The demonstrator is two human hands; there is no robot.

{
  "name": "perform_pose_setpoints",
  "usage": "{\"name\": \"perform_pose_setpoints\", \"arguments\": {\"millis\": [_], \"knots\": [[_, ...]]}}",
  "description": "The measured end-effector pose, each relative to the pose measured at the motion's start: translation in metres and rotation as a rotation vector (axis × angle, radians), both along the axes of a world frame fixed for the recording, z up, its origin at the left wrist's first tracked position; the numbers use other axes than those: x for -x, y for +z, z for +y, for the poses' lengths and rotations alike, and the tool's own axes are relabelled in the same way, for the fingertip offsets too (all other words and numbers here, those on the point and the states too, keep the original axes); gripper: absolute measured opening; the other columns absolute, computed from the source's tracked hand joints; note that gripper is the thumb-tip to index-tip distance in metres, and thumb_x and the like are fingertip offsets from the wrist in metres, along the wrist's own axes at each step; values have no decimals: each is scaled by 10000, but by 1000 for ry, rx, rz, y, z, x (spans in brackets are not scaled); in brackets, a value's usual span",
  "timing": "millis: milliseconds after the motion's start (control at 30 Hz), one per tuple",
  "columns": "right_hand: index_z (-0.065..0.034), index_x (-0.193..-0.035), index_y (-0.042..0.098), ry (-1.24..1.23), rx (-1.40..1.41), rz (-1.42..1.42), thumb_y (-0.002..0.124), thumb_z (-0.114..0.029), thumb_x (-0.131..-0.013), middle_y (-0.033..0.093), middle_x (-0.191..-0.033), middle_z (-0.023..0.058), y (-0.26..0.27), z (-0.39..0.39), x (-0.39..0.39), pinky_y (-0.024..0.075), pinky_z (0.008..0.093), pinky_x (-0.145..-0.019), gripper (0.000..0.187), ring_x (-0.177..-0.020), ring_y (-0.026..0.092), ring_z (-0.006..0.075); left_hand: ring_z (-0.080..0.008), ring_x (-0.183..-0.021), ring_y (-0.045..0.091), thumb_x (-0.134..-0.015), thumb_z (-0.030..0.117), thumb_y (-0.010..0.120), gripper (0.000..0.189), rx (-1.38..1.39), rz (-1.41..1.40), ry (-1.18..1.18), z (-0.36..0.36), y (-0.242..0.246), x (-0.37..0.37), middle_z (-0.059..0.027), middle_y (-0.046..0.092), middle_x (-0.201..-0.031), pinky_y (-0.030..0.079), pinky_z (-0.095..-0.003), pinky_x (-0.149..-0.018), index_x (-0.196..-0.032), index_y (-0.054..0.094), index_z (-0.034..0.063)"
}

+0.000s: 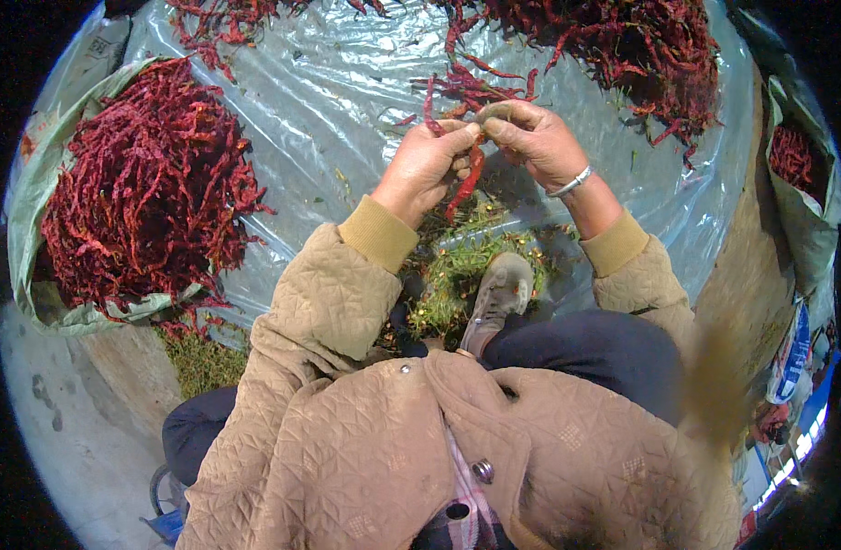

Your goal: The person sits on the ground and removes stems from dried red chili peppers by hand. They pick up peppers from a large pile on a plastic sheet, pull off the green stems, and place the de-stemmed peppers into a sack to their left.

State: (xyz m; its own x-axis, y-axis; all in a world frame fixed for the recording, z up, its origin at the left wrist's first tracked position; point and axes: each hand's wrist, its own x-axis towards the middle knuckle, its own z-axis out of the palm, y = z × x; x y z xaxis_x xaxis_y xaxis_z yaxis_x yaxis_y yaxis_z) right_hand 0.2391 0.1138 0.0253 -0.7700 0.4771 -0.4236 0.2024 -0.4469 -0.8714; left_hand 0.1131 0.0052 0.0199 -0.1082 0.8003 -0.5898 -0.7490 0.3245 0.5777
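My left hand (427, 161) is closed around a few red chili peppers (467, 180); one hangs below the fingers and another pokes up above the knuckles. Thumb and forefinger of my right hand (537, 137) pinch at the stem end of the peppers, touching the left fingertips. What exactly sits between the two thumbs is too small to tell. Just beyond the hands, a small heap of red chilies (475, 89) lies on a clear plastic sheet (324, 130). Green stems and bits (454, 275) are scattered below the hands, around my shoe (499, 292).
An open woven sack (28, 275) at the left overflows with dried red chilies (152, 185). A large chili pile (619, 55) covers the sheet's far right. Another sack (798, 234) with chilies stands at the right edge. More stem litter (204, 361) lies near my left knee.
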Motion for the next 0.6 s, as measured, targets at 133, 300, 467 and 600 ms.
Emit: {"name": "perform_pose_setpoints", "arguments": {"millis": [133,300,467,600], "knots": [[-36,-917,582,10,-180,-25,611,-178,-789,548,-754,-32,0,-1,3,352,180,-524,193,-605,447,36,-55,-501,368,-848,128,519,93,7,-30,-6,-2,0,-2,7,495,-671,305,-201,-452,-842,543,38],[-22,-904,602,-31,122,-47,615,-152,-780,589,-771,-3,-6,-2,-1,394,193,-572,180,-652,502,55,-46,-482,356,-851,140,520,94,-5,-64,-64,-8,2,-4,22,475,-652,309,-194,-447,-846,529,47],[-31,-879,599,-45,274,37,613,-158,-784,568,-725,-17,-6,-5,-2,358,194,-514,160,-581,470,52,-46,-486,442,-838,131,534,115,-127,-298,-89,-13,-4,-3,-11,548,-698,375,-164,-447,-881,542,24],[-20,-874,600,-1,114,30,606,-143,-788,589,-767,2,-1,-5,-1,400,197,-589,150,-665,513,64,-51,-510,464,-833,147,548,137,-88,-294,-73,-14,-1,-3,-12,549,-703,372,-164,-451,-895,543,25]]}}
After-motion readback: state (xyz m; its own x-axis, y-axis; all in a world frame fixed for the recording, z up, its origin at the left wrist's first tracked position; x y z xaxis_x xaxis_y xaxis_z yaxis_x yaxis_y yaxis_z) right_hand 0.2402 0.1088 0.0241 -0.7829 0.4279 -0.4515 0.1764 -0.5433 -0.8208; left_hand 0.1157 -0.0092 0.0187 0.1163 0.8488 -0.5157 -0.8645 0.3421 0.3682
